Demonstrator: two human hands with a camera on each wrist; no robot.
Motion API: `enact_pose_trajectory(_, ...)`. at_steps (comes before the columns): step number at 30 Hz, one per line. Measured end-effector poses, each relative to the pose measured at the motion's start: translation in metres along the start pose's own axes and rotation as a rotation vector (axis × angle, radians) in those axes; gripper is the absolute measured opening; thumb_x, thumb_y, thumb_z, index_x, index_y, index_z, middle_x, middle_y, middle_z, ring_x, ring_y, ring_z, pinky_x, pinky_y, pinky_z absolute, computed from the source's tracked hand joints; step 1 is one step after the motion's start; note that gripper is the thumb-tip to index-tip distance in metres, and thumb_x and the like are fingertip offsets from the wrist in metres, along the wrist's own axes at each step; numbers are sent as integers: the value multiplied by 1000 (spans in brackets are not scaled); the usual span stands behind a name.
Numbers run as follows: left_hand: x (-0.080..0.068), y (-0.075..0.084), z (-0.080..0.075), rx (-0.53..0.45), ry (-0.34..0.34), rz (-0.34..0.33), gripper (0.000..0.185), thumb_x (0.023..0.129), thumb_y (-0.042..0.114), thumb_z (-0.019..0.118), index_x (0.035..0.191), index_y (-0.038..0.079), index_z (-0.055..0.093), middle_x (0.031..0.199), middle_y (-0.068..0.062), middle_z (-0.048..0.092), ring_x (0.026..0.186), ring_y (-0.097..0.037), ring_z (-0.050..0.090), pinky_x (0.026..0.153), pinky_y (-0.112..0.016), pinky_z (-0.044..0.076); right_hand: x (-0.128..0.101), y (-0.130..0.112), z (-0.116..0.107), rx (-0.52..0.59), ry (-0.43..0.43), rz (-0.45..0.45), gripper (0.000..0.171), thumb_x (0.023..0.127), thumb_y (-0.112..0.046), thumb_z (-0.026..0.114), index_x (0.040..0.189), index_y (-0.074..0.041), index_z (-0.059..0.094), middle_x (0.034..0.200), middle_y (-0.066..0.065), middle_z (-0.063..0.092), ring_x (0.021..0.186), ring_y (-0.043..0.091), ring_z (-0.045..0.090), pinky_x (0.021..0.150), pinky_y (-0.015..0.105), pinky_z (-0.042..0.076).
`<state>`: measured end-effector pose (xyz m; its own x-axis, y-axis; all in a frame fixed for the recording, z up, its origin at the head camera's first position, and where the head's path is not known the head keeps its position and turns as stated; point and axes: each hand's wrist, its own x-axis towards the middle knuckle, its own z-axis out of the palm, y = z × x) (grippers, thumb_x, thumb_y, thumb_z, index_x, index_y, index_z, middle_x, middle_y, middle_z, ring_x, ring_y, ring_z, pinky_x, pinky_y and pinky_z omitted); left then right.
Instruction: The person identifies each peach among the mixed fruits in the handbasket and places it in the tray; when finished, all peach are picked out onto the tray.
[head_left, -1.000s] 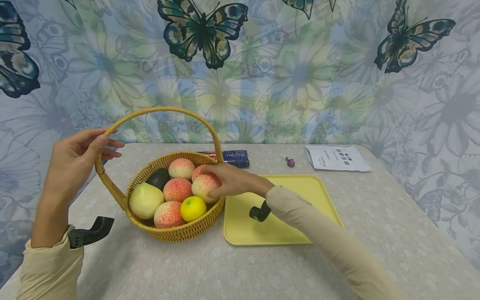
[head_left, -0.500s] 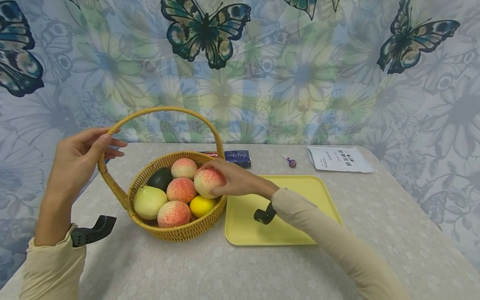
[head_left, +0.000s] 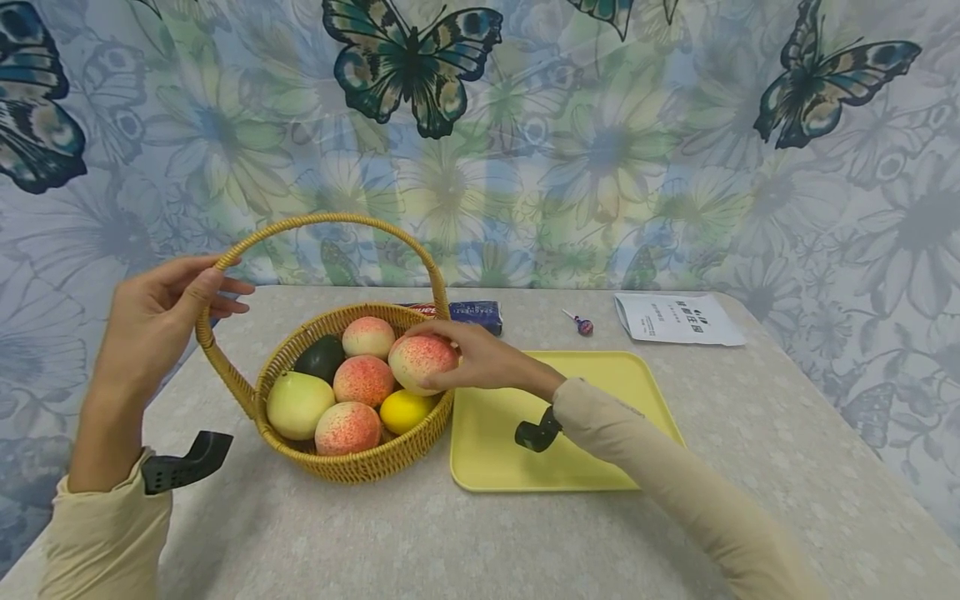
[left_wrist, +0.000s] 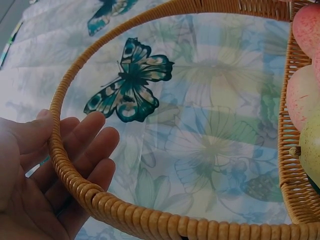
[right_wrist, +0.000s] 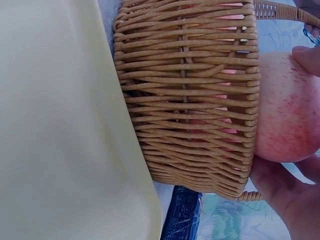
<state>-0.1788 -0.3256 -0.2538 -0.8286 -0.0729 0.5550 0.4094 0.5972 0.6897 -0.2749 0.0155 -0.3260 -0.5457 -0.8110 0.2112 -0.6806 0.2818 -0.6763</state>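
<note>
A wicker basket (head_left: 352, 471) with a tall arched handle (left_wrist: 185, 227) holds several fruits. My left hand (head_left: 161, 321) grips the handle's left side, thumb in front and fingers behind. In my right hand (head_left: 483, 357) is a peach (head_left: 423, 363), held between thumb and fingers at the basket's right rim; in the right wrist view this peach (right_wrist: 286, 110) shows above the rim. Below it lies a yellow lemon-like fruit (head_left: 405, 412). Around these are a red peach (head_left: 363, 380), other peaches, a dark green avocado-like fruit (head_left: 320, 358) and a pale green pear (head_left: 300, 406).
To the basket's right lies a yellow tray (head_left: 487, 462). A blue spaghetti pack (head_left: 477, 316) lies behind the basket, partly hidden by it. Farther right are a lollipop (head_left: 583, 326) and a white printed pouch (head_left: 678, 318). A butterfly-patterned cloth (head_left: 540, 167) hangs behind the table.
My right hand has raised the peach from among the other fruits and shifted it slightly right. The yellow fruit has rolled right. The left hand stays on the handle.
</note>
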Motion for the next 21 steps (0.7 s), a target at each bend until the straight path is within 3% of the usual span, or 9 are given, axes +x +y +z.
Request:
enact_pose_trajectory(7, 2, 0, 0, -15, -2, 4, 33, 99, 16, 53, 128, 2, 59, 90, 19, 69, 74, -1, 66, 65, -10, 49, -3, -1, -5, 19, 39, -15, 57, 85, -30, 71, 138, -22, 51, 140, -5, 48, 122, 11, 49, 92, 29, 48)
enact_pose_trajectory(12, 2, 1, 1, 1, 0, 1, 33, 99, 18, 52, 127, 3, 59, 90, 20, 68, 74, 0, 66, 64, -10, 49, -6, -3, -9, 37, 36, -12, 59, 86, -30, 71, 140, -24, 48, 140, -4, 48, 119, 10, 51, 91, 30, 48)
enact_pose_trajectory(21, 3, -1, -1, -1, -5, -2, 33, 99, 18, 52, 128, 3, 59, 91, 21, 68, 75, -1, 66, 64, -10, 49, -14, -2, -16, 198, 59, 66, 56, 84, -26, 73, 131, -17, 45, 127, -1, 54, 110, 11, 56, 91, 30, 49)
